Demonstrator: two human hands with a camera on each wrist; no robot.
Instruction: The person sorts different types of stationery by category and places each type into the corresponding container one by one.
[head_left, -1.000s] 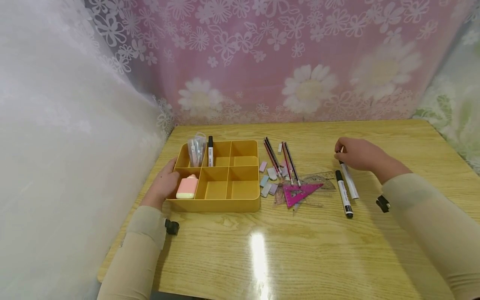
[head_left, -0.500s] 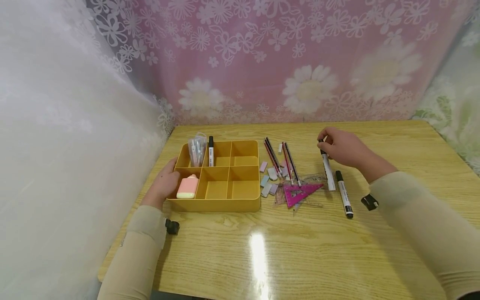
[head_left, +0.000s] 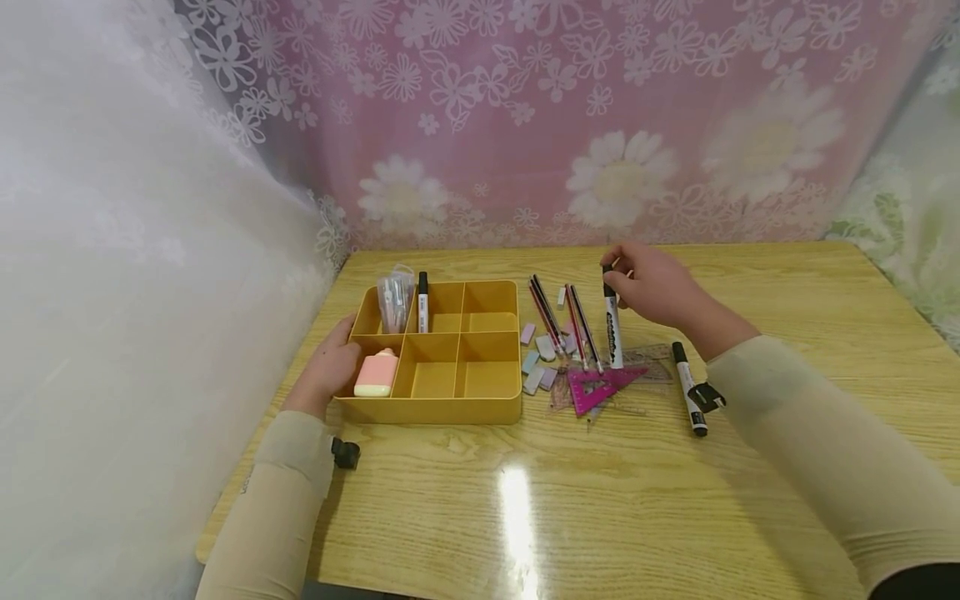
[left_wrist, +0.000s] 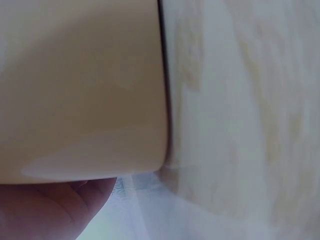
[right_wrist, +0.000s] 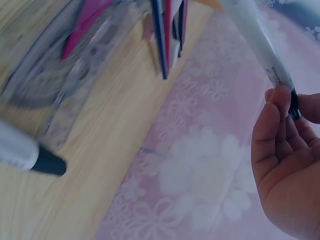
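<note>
A yellow divided organizer box (head_left: 427, 411) stands on the wooden table. At its left side my left hand (head_left: 326, 371) holds the wall; in the left wrist view part of that hand (left_wrist: 60, 207) shows below the box's corner (left_wrist: 100, 125). My right hand (head_left: 652, 283) pinches a white marker (head_left: 612, 329) by its black cap, the body hanging down above the rulers. In the right wrist view thumb and fingers meet at the marker's (right_wrist: 260, 45) cap end. Another marker (head_left: 686, 379) lies on the table below the right forearm.
In the box are a clear pouch (head_left: 393, 302), an upright marker (head_left: 423, 308) and a pink bottle (head_left: 377, 372). Right of it lie several pencils (head_left: 576, 321), several erasers (head_left: 533, 381), a magenta set square (head_left: 592, 387) and clear rulers (head_left: 652, 367). A floral curtain (head_left: 495, 167) hangs behind.
My right hand has lifted the marker off the table and carried it left toward the pencils. The left hand and the box have stayed in place.
</note>
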